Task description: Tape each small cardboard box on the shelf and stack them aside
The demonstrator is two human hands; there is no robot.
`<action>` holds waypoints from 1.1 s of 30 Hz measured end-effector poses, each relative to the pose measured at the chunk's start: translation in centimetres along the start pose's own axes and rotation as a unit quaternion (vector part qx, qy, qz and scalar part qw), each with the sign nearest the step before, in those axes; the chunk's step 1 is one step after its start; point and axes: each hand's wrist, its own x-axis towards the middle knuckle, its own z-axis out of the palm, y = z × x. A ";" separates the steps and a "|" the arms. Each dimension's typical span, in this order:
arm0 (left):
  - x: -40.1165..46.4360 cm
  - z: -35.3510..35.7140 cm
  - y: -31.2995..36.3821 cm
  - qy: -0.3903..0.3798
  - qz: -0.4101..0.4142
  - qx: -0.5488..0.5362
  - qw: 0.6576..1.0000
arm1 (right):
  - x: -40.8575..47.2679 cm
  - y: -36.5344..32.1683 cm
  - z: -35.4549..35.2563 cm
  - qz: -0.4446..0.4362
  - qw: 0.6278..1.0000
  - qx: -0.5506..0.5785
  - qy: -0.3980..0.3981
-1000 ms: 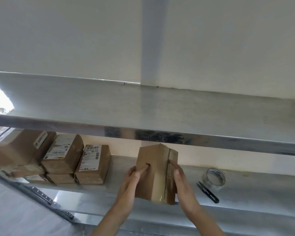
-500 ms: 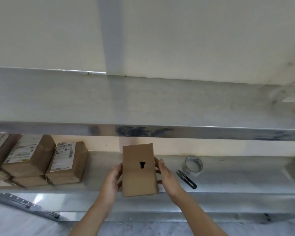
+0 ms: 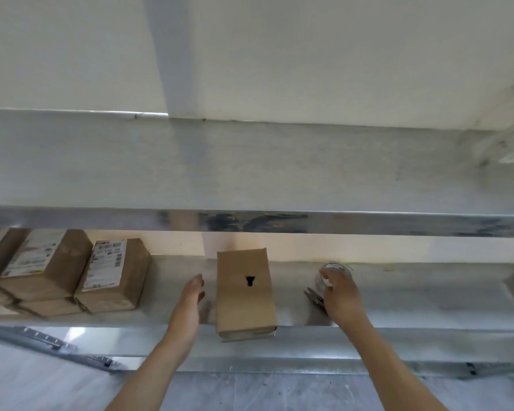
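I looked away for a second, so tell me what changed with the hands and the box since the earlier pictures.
Both hands let go of the cardboard box, which now lies flat on the shelf. The left hand drew back just beside it; the right hand moved right to the tape roll. The scissors and the labelled boxes stayed put.

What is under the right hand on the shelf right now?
The clear tape roll and part of the black snips show beneath the right hand. The hand covers the rest of both, so any grip is unclear.
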 end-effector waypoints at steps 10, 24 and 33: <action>0.3 -1.4 3.6 0.088 0.150 0.031 0.984 | 2.1 4.7 -1.7 -0.123 0.933 -0.337 -0.009; -1.8 4.1 8.0 -0.156 0.233 0.233 0.931 | -3.7 -7.2 -6.4 -0.370 0.929 -0.016 -0.025; -1.5 2.8 7.7 -0.087 0.205 0.162 0.961 | -4.2 -9.3 -5.8 -0.388 0.920 0.011 -0.062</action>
